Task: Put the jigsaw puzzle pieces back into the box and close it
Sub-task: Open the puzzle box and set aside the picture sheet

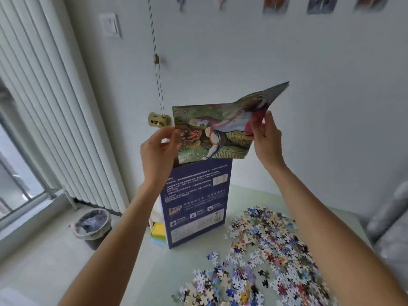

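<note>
Right now the left hand (157, 149) and right hand (266, 138) pinch a picture sheet (212, 131) above the tall box (196, 202), mid-frame. Puzzle pieces (260, 246) lie loose on the bench (242, 195), lower right. Bumping the box could tip it.

Blue box (196, 202) back: printed white text (too blurred to read); nothing else legible.

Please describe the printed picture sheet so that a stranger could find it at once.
On the pale table stands a tall dark blue box. Just above its top, the left hand and right hand hold the picture sheet: the only large, colourful, folded paper, unlike the small loose puzzle pieces.
</note>
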Demonstrator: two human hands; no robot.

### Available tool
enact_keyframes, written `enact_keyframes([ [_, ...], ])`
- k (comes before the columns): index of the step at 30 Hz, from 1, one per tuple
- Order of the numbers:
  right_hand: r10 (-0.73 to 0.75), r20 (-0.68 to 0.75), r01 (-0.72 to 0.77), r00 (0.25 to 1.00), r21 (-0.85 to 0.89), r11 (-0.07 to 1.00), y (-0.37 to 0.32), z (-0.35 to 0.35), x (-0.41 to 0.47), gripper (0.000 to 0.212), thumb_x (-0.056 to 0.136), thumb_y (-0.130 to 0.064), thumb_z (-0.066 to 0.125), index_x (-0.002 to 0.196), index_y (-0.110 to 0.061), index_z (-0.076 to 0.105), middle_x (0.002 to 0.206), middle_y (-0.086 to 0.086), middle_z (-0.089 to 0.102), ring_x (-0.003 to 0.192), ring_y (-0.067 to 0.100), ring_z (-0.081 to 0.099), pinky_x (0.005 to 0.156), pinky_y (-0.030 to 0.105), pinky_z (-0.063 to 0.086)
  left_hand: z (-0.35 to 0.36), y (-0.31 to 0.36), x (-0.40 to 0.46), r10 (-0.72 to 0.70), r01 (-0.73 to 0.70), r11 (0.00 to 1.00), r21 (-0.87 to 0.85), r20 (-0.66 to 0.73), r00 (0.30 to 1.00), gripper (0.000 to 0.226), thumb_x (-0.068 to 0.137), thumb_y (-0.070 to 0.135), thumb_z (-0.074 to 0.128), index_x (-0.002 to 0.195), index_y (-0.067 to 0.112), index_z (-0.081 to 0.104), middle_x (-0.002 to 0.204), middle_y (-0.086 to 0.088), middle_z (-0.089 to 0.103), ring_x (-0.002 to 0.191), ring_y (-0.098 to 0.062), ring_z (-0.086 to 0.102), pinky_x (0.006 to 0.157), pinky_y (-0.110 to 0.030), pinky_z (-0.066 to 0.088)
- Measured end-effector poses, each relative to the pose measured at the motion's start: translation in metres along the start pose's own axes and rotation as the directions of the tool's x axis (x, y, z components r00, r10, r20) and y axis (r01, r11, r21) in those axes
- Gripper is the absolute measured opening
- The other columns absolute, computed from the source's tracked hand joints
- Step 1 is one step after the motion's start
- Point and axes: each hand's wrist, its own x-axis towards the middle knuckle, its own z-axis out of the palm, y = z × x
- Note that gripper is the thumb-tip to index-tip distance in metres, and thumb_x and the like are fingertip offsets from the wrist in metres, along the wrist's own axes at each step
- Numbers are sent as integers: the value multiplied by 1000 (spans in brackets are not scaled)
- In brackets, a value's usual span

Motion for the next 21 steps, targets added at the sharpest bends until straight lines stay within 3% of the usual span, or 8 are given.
enact_keyframes([
  [3, -13, 2, 13, 1000, 45, 999, -8, 16, 19, 35, 98, -33, 40, 120, -6, 45, 105, 7, 65, 89, 19, 65, 75, 42, 57, -5, -2, 12, -14, 14, 1000, -4, -45, 999, 7, 90, 27, 60, 87, 29, 66, 80, 15, 64, 60, 3, 54, 58, -7, 39],
  [7, 18, 47, -21, 999, 65, 998, -4, 32, 29, 32, 99, -31, 40, 119, -7, 46, 103, 8, 65, 89, 22, 65, 75, 39, 58, -11, -11, 15, -11, 13, 999, 31, -50, 999, 7, 90, 25, 60, 86, 25, 66, 80, 12, 65, 60, 4, 56, 58, -7, 39],
  [13, 115, 158, -133, 981, 112, 985, 26, 56, 27, 22, 97, -31, 43, 108, -13, 51, 93, 5, 64, 83, 21, 66, 75, 48, 56, -14, -45, 14, 27, -38, 981, 191, 59, 998, 14, 92, 23, 57, 89, 16, 69, 82, 6, 69, 75, -10, 65, 65, -25, 51],
  [17, 149, 216, -176, 965, 114, 978, 36, 64, 28, 20, 97, -27, 45, 106, -12, 54, 98, 2, 63, 96, 22, 63, 76, 28, 56, -17, -62, 14, 142, -184, 897, 401, 132, 981, 18, 91, 23, 58, 86, 10, 69, 72, -5, 70, 62, -24, 62, 62, -31, 47],
  [19, 140, 227, -170, 964, 119, 978, 39, 66, 29, 23, 97, -29, 46, 108, -11, 55, 103, 3, 62, 99, 20, 61, 78, 27, 55, -19, -70, 14, 193, -242, 842, 483, 148, 970, 23, 91, 29, 54, 83, 12, 68, 68, -3, 69, 63, -25, 61, 74, -37, 45],
  [21, 135, 248, -165, 959, 101, 981, 43, 68, 29, 25, 96, -30, 47, 108, -9, 54, 104, 4, 62, 99, 19, 60, 80, 32, 55, -20, -77, 13, 202, -252, 797, 549, 150, 968, 26, 91, 35, 52, 85, 16, 70, 78, 0, 71, 79, -23, 63, 87, -42, 40],
])
